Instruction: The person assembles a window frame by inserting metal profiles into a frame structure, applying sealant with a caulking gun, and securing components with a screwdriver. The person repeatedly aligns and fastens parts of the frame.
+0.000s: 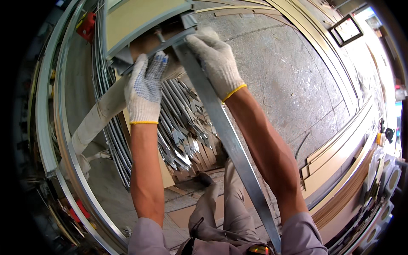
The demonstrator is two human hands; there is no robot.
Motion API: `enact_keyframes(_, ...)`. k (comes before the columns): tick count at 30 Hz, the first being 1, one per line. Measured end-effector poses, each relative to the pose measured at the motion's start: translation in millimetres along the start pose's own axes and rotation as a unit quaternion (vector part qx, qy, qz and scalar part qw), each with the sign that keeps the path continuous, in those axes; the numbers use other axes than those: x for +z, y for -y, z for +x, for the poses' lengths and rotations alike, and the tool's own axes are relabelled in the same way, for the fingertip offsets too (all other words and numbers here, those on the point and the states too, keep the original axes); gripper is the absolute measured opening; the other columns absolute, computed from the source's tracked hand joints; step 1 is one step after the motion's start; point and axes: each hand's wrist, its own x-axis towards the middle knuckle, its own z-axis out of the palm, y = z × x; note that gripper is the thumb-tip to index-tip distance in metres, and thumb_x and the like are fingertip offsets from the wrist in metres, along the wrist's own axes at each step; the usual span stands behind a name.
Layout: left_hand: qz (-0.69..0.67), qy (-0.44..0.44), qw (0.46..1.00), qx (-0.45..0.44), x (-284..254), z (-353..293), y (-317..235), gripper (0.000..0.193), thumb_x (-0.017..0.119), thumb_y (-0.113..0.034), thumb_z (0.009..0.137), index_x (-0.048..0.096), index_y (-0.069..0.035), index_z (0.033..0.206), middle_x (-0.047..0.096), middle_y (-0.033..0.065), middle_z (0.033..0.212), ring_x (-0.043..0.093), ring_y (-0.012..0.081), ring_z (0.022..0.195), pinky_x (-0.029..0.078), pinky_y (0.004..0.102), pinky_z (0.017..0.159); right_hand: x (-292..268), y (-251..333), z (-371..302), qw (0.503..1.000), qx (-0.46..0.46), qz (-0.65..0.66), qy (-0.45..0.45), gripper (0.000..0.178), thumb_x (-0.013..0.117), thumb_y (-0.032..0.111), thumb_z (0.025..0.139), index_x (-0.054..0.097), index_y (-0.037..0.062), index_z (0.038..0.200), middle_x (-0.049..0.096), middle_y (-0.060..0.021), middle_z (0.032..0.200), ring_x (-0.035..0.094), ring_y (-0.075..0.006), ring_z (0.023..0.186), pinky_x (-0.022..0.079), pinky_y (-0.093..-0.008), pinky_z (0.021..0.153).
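Both of my hands wear white knit gloves with yellow cuffs. A cream panel with a grey metal frame (148, 23) lies at the top of the view, with an opening along its near edge where a bolt-like rod (160, 35) shows. My left hand (145, 87) is open at that near edge, its fingers stretched up and the blue-dotted palm side partly showing. My right hand (217, 59) is closed around the far end of a long flat metal bar (229, 136), by the frame's right corner. From there the bar slopes down past my right leg toward my body.
Bundled metal strips and offcuts (176, 123) lie below the frame. A pale wrapped tube (102, 112) crosses at left, near long metal rails (46, 106). Cream strips (327, 148) lie on the concrete floor (276, 76) at right. A red object (86, 26) sits far left.
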Motion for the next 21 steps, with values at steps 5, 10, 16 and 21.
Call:
enact_keyframes(5,0.027,0.003,0.999,-0.035,-4.6,4.3,-1.3,0.037,0.054,-0.023,0.108,0.06,0.008,0.127,0.066,0.0242,0.125,0.067,0.0328,0.114,0.055,0.04,0.105,-3.9,4.8,-16.6,1.0,0.0,-0.029,-0.012,0.04,0.069,0.033,0.091,0.076,-0.0025,0.109,0.076,-0.0206,0.099,0.073,-0.0274,0.093,0.055,-0.0347,0.089)
enact_keyframes(10,0.1,-0.057,0.993,0.007,4.0,2.5,2.4,0.039,0.053,-0.029,0.108,0.061,0.003,0.13,0.067,0.0198,0.127,0.064,0.03,0.119,0.05,0.0404,0.109,-8.1,4.0,-25.2,0.999,-0.003,-0.03,-0.033,0.039,0.069,0.033,0.089,0.077,-0.001,0.106,0.075,-0.0222,0.096,0.074,-0.0313,0.091,0.055,-0.0376,0.088)
enact_keyframes(16,0.06,-0.033,0.998,0.0,-6.9,5.1,1.0,0.037,0.053,-0.026,0.109,0.062,0.006,0.124,0.069,0.0208,0.12,0.067,0.0286,0.112,0.055,0.0381,0.105,-6.7,11.4,-28.8,0.998,-0.001,-0.052,-0.035,0.039,0.068,0.033,0.09,0.077,-0.0014,0.106,0.076,-0.0217,0.096,0.074,-0.0309,0.091,0.056,-0.0379,0.087)
enact_keyframes(21,0.05,-0.025,0.998,0.025,10.5,-3.0,8.2,0.026,0.063,-0.018,0.104,0.063,0.005,0.116,0.072,0.0168,0.105,0.072,0.0264,0.098,0.06,0.0344,0.096,-11.8,16.6,-22.2,0.998,0.003,-0.055,-0.004,0.038,0.066,0.032,0.094,0.076,-0.0015,0.11,0.077,-0.0181,0.101,0.072,-0.0254,0.096,0.053,-0.0355,0.092)
